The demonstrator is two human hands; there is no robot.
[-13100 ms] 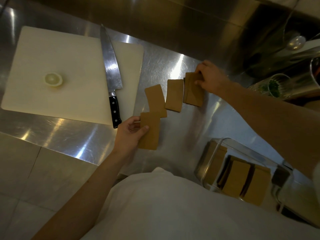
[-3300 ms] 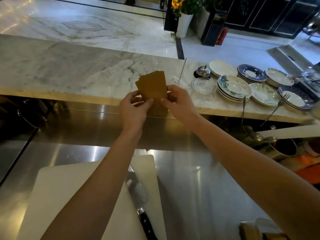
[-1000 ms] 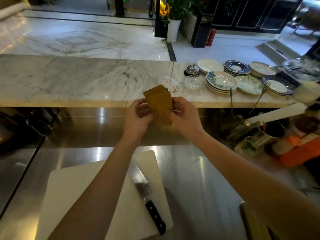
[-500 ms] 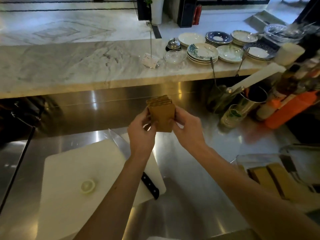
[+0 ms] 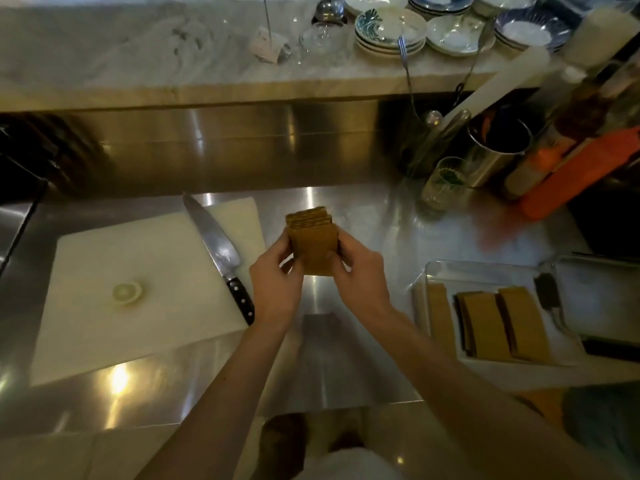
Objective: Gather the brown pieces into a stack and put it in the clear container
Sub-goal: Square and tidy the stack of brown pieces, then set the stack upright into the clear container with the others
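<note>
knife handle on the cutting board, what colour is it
Black, with small pale rivets, on the knife handle; the head view, the only one, shows it.

The desk is showing as brushed steel, glossy and throwing back bright streaks of light. On it, the board left of the knife is looking like matt white plastic, smooth. The knife is gleaming with a polished metal blade and a glossy black handle. The stack is looking like matt brown card. Right of the knife, the container is appearing as clear, shiny plastic. Behind the knife, the ledge is showing veined marble.
</note>
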